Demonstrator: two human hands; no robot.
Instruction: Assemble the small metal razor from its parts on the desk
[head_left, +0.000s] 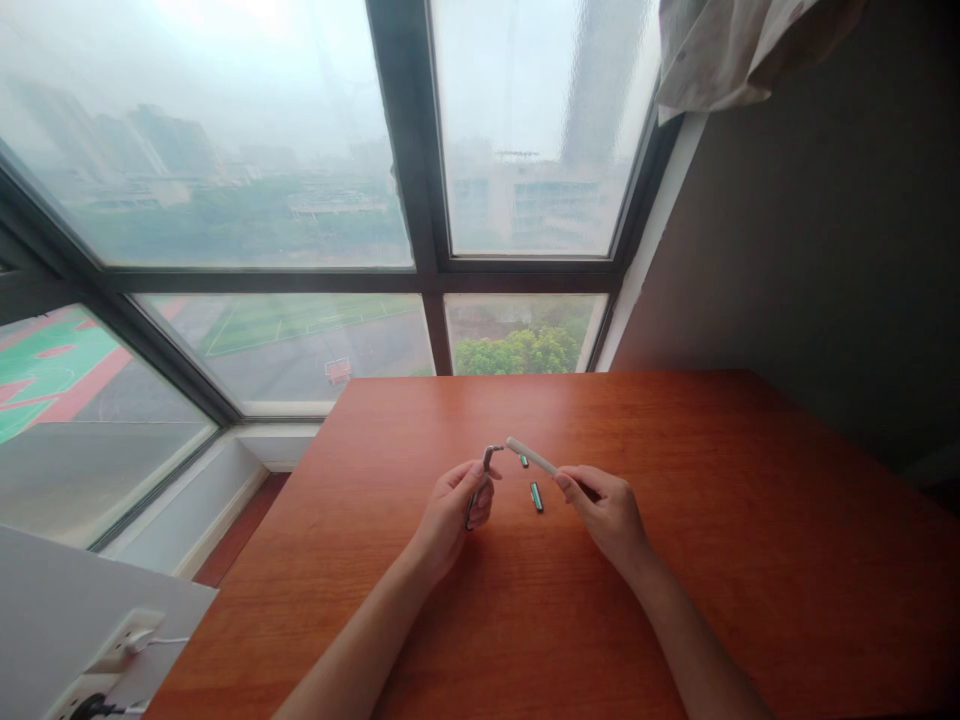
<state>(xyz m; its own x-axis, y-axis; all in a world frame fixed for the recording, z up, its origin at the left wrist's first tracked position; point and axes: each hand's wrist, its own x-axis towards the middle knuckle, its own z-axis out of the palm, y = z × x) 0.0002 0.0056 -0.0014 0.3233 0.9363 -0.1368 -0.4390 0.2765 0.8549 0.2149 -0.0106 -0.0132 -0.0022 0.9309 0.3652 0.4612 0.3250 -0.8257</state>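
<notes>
In the head view, two small green-and-dark pieces (536, 497) lie on one table (495, 620). The left hand (448, 508) curls its fingers around one metallic handle (487, 460); the right hand (609, 505) pinches one pale rod (534, 457), its tip just beside the handle's bent end.

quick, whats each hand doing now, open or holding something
Left hand: closed, holding a slim handle with a bent neck.
Right hand: closed, pinching a pale rod near one end.

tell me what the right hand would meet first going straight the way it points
The right hand would likely bring its pale stick first against the bent handle held in the left hand, though depth is unclear.
</notes>
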